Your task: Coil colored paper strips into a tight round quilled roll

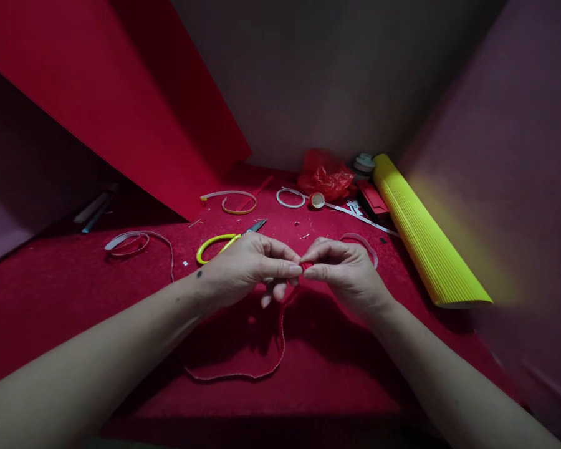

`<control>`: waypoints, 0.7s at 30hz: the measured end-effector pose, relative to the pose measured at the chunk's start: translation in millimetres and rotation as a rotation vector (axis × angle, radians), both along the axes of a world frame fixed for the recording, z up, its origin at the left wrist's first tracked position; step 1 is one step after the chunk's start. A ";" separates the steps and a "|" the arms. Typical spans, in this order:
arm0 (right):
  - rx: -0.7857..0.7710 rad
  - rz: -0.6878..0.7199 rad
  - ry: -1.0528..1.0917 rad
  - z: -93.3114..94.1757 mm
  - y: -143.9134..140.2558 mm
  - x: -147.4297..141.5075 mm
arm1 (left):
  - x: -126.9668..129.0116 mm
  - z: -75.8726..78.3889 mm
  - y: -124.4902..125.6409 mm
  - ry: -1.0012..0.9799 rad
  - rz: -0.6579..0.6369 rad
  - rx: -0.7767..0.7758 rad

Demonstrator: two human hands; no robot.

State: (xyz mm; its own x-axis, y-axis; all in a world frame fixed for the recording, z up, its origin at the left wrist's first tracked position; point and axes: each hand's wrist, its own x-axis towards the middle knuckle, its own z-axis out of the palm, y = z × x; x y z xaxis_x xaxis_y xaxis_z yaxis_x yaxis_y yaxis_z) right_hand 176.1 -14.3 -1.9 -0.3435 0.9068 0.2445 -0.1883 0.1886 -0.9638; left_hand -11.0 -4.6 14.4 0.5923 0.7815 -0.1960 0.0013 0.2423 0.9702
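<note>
"So, what lies around?"

"Yellow-handled scissors [232, 239] lie just beyond the left hand [245, 268], which partly covers them; a pleated yellow roll [425, 234] lies right of the right hand [348, 271]."

"And what do they hold?"

"Both pinch a small red piece [305, 266] between them, over the red cloth [51, 305]. They hide most of it; whether the dangling cord [283, 340] joins it, I can't tell."

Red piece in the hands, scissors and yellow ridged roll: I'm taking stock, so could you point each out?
Red piece [306, 265]: head view, on its small visible part.
Scissors [235, 237]: head view, on the yellow handles.
Yellow ridged roll [426, 234]: head view, on the middle of its ridged side.
</note>
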 end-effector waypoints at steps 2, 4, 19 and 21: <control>-0.084 0.018 0.115 -4.4 0.9 -3.6 | -0.3 1.1 -0.3 -0.004 -0.004 0.020; -0.159 0.025 0.199 -6.9 1.0 -7.2 | 0.3 1.5 -0.3 -0.010 -0.006 0.036; 0.011 -0.007 0.145 -5.7 1.3 -7.3 | 6.6 -8.5 2.0 -0.091 -0.011 -0.001; 0.139 -0.014 -0.046 2.9 0.1 -0.1 | 5.5 -5.4 1.2 -0.058 -0.012 0.006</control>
